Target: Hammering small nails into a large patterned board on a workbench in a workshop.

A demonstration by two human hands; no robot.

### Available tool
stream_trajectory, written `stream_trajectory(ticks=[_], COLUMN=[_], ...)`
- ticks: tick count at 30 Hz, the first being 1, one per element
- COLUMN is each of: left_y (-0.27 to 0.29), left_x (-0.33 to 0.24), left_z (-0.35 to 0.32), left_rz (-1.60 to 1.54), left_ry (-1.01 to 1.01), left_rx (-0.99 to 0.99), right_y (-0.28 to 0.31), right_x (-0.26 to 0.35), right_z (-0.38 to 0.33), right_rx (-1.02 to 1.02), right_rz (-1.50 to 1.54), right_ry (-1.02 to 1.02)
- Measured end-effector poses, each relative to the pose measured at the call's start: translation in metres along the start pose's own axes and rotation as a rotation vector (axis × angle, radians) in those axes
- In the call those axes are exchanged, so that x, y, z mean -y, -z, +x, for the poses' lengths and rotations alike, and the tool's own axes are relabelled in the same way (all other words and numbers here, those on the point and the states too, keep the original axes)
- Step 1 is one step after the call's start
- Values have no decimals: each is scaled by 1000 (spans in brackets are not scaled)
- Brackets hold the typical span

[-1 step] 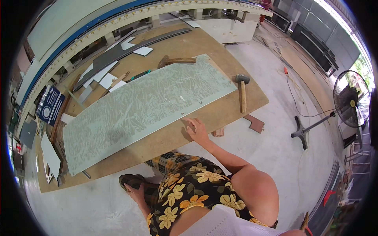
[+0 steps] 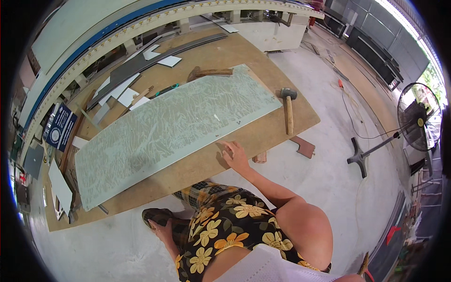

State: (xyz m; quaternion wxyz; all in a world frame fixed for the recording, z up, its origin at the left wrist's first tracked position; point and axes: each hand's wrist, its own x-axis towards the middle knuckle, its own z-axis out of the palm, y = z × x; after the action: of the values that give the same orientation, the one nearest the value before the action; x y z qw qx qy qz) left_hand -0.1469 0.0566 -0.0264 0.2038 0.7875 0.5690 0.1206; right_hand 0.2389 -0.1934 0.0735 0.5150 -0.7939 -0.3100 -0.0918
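- Right hand (image 2: 235, 157): flat, fingers spread, palm down on the plywood board (image 2: 263, 136). It grips nothing. The fingertips lie at the near long edge of the pale green patterned panel (image 2: 174, 127); actual contact with the panel cannot be confirmed.
- Panel position: flat on the board, extending from the right hand up and away to both sides.
- Left hand (image 2: 162, 230): low beside the person's knee, resting on a dark sandal (image 2: 155, 216) on the concrete floor (image 2: 94, 249). Whether the fingers are closed cannot be determined.
- Mallet (image 2: 288, 110): on the board, beyond and to the right of the right hand, well apart from it, handle pointing toward the person.
- Wooden block (image 2: 209, 73): at the panel's far edge, opposite the right hand.
- Pedestal fan (image 2: 418, 117): far right, on the floor.
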Motion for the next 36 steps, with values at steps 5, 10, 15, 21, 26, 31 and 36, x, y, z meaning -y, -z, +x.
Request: stream_trajectory(ticks=[5,10,15,21,26,31,36], left_y=[-3,2,3,11,14,21,24], left_x=[-5,-11,0,5,17,16,44], left_z=[2,-4,-5,2,14,19,27], left_rz=[-26,-1,-30,-24,-40,-33,-82], left_ry=[33,70,77,83,202,428,336], left_rx=[30,55,45,51,57,119,-6], right_y=[1,2,9,12,-5,-1,-18], right_x=[-8,-7,1,7,25,25,52], right_z=[-7,-12,-21,-39,-11,-5,13], right_rx=[-33,9,63,341,724,1091,1346], right_rz=[-18,-47,-154,-549,-674,-988,-1151], right_ry=[-2,-45,-7,-63,-220,-251,-291])
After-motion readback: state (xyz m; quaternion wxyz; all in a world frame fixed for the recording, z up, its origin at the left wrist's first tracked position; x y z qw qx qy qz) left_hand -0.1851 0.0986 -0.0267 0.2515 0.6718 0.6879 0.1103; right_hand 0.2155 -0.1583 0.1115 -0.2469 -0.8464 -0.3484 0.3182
